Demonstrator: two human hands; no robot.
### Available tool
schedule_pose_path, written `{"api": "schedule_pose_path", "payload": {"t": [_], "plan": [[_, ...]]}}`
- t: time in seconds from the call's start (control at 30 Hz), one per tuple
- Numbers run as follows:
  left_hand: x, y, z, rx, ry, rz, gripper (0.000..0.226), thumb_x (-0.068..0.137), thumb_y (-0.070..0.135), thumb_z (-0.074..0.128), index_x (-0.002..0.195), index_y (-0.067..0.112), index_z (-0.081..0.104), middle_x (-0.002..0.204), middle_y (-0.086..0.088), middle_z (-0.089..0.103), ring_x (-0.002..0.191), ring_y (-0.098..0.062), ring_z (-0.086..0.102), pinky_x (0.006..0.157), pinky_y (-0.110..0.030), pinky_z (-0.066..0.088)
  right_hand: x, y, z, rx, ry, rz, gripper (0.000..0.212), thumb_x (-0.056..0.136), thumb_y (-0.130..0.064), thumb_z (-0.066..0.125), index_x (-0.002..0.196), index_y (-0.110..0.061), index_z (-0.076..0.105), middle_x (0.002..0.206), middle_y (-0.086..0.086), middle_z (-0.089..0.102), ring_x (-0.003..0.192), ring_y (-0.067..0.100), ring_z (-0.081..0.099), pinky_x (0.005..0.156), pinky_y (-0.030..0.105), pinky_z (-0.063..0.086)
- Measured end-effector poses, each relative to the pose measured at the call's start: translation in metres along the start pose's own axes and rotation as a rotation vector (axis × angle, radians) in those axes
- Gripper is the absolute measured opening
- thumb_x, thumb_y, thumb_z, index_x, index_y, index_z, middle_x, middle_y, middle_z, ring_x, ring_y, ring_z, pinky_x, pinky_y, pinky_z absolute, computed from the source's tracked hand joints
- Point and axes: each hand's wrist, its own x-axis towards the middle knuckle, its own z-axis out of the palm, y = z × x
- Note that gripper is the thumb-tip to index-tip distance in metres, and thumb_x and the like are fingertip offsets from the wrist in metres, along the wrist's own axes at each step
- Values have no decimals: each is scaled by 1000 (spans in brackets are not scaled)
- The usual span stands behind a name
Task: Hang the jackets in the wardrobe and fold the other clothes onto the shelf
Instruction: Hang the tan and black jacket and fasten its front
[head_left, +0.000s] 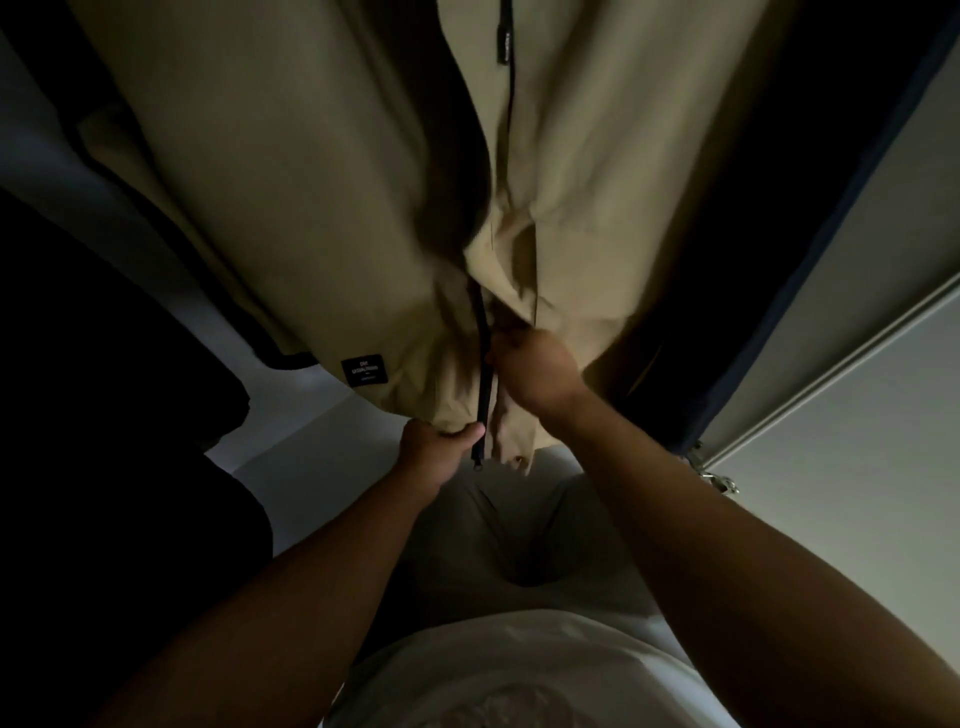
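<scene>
A tan jacket (322, 182) with a dark zipper (484, 364) down its front hangs in front of me, filling the upper half of the view. A black label (362, 370) is sewn near its lower left hem. My left hand (439, 447) grips the bottom hem just left of the zipper's end. Higher up, my right hand (530, 364) pinches the fabric on the right side of the zipper. The hanger and the top of the jacket are out of view.
A dark garment (104, 364) hangs at the left. A dark blue fabric edge (810, 249) of the wardrobe runs down the right, with a pale wall and a door frame (857, 353) beyond it. The pale floor (311, 467) lies below.
</scene>
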Motion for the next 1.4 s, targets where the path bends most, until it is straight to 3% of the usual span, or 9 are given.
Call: {"api": "schedule_pose_path", "payload": {"t": [0.13,0.27,0.33,0.43,0.57,0.73,0.93,1.13,1.4], "plan": [[-2,8,-8,144,70,13,56,76,60,78,100,9,75,99,-10,76,93,-25,72,83,-39,59,1,-32,-21,39,136,-147,37,106,-28,41,100,-4,69,95,19,70,78,26,57,73,39,47],[-13,43,-26,676,-96,-48,86,67,98,42,84,18,69,68,-3,74,58,-19,72,59,-31,56,-2,-24,-26,-14,167,-142,35,106,-23,42,102,-3,70,100,22,70,81,33,60,80,43,50],[-10,59,-31,816,-56,142,68,76,90,45,85,26,63,71,0,74,54,-11,67,53,-26,51,-3,-19,-28,72,149,-108,30,105,-25,44,98,-13,70,92,18,70,73,29,62,70,41,50],[-12,82,-29,588,51,555,38,85,65,63,91,28,67,89,10,72,76,-2,63,59,-16,42,-4,-14,-28,165,81,-55,27,104,-33,46,87,-27,66,85,5,70,64,13,61,62,31,47],[-22,108,-17,284,227,876,39,78,51,67,100,18,66,96,10,65,91,-1,54,75,-4,34,-12,-23,-28,160,38,-72,29,86,-50,43,75,-35,65,71,-12,62,60,2,53,64,25,38],[-23,125,-10,349,283,809,8,86,15,64,89,8,67,82,-10,68,79,-32,65,68,-32,45,-16,-27,-27,145,43,-132,32,99,-35,50,73,-28,67,64,-11,62,54,-8,55,59,25,40],[-16,134,-22,617,346,905,63,92,70,22,79,19,56,70,7,55,69,-12,57,63,-22,36,-16,-61,-51,311,191,-245,38,94,-30,52,59,-30,65,52,-9,56,46,3,49,49,25,42],[-30,162,-31,201,350,1124,37,91,51,60,85,15,66,75,4,69,69,-13,65,64,-30,54,-24,-65,-56,362,143,-222,36,101,-27,49,66,-25,59,46,-14,51,40,-1,44,45,19,38],[-36,169,-40,370,349,1122,49,95,51,58,79,5,63,69,-10,66,64,-28,64,60,-44,52,-26,-86,-72,408,221,-328,41,94,-32,50,55,-30,59,52,-9,49,45,7,41,44,24,34]]}}
